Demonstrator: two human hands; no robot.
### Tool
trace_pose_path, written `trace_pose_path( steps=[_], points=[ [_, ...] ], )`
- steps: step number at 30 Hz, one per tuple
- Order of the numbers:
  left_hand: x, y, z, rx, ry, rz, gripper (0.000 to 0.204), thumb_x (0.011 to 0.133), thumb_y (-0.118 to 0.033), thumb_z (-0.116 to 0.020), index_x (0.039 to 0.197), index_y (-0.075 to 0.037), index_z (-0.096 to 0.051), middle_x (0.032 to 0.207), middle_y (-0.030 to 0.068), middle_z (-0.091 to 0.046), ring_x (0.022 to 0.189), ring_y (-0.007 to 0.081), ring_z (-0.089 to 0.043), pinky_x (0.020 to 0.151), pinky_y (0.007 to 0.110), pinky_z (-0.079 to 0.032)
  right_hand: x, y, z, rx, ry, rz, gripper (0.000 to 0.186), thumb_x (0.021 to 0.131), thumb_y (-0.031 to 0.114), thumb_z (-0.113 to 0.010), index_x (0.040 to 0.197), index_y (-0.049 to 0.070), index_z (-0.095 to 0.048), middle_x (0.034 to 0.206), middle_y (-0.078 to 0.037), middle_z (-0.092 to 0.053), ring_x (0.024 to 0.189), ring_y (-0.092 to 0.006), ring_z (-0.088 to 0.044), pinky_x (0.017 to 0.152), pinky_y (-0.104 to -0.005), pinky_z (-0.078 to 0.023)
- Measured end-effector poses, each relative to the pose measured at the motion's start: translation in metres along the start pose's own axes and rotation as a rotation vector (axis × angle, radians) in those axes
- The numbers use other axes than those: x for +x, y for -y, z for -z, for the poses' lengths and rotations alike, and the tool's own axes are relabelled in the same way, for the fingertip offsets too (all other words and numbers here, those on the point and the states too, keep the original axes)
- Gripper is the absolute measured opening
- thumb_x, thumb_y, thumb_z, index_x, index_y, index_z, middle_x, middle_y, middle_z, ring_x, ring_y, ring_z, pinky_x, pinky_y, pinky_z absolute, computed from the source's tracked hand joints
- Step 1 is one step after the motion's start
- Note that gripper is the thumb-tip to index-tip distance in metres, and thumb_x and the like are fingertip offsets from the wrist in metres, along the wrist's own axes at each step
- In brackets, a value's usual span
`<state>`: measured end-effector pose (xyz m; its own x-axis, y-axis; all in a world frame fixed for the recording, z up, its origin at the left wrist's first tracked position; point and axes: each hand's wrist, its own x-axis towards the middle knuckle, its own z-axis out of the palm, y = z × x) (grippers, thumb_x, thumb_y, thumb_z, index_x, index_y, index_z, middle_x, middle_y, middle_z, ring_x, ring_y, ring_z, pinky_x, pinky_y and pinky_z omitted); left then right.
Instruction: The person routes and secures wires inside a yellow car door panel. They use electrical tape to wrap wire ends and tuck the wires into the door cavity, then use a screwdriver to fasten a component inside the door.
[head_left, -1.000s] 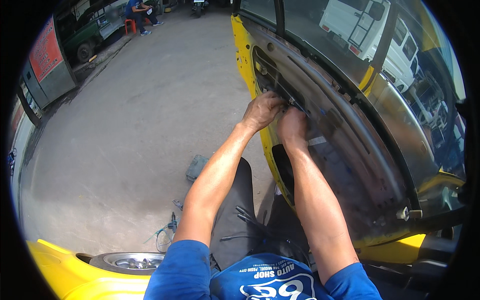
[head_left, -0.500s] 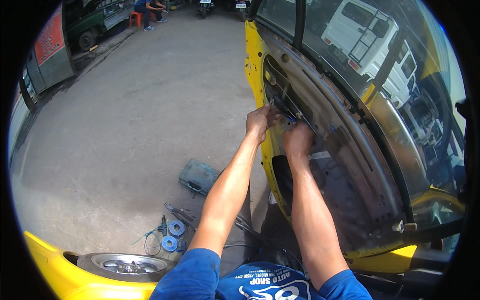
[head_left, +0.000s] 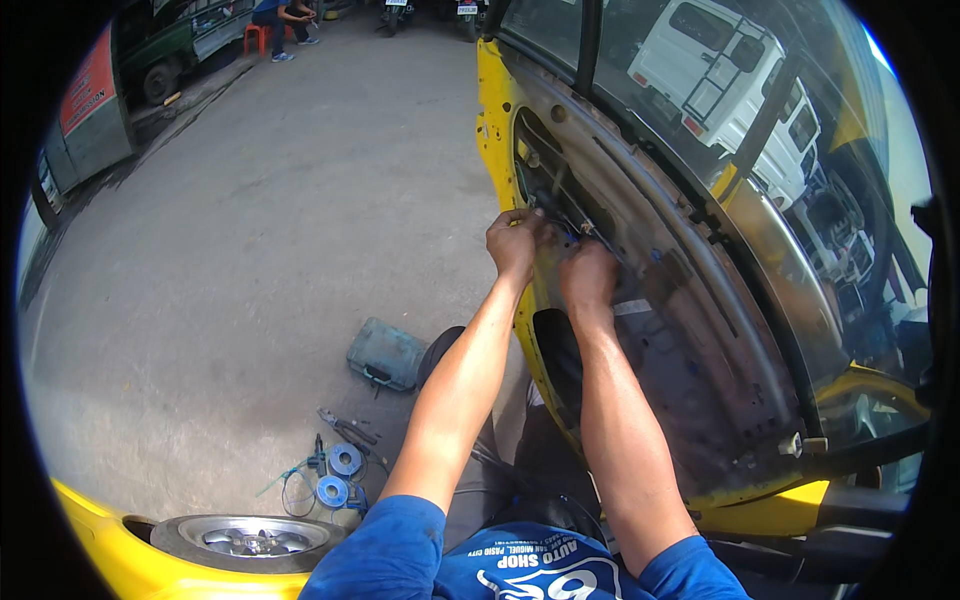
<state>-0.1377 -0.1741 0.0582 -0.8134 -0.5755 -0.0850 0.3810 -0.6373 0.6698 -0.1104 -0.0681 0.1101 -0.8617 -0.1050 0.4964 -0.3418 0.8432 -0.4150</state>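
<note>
A yellow car door stands swung out, its bare inner metal panel facing me. Both my hands work at the large cut-out in that panel, where dark parts and a bit of blue wire show. My left hand is by the yellow edge, thumb and fingers pinched together just inside the opening. To its right and slightly nearer, my right hand is closed, its fingers curled toward the wires. What either hand grips is too small and hidden to tell.
On the ground at left lie a teal tool case, pliers and blue wire spools. A yellow fender with a wheel is at lower left. Far off, a person sits on a red stool. A white vehicle shows through the door glass.
The view has shifted a little, so the scene sits slightly farther left. My left hand's fingers have drawn closer together; both hands stay at the opening.
</note>
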Motion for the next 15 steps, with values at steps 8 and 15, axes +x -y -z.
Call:
trace_pose_path(
  steps=[8,15],
  points=[
    [0.003,-0.006,-0.005,0.352,0.020,-0.091,0.020,0.094,-0.011,-0.076,0.093,0.008,-0.069,0.079,0.0139,-0.074,0.063,0.0162,-0.071,0.056,0.030,-0.057,0.003,0.000,-0.001,-0.019,0.052,-0.026,0.021,0.086,0.007,-0.060,0.095,-0.006,-0.073,0.098,-0.033,-0.071,0.096,-0.0478,-0.070,0.085,-0.0527,-0.058],
    [-0.006,-0.006,0.003,0.977,-0.050,-0.727,0.020,0.088,-0.007,-0.073,0.108,-0.003,-0.074,0.091,0.0138,-0.071,0.080,0.0303,-0.073,0.072,0.039,-0.058,0.004,-0.006,-0.005,-0.031,0.010,0.034,0.020,0.085,0.007,-0.061,0.094,-0.005,-0.074,0.094,-0.032,-0.071,0.093,-0.0481,-0.071,0.083,-0.0526,-0.058]
  ],
)
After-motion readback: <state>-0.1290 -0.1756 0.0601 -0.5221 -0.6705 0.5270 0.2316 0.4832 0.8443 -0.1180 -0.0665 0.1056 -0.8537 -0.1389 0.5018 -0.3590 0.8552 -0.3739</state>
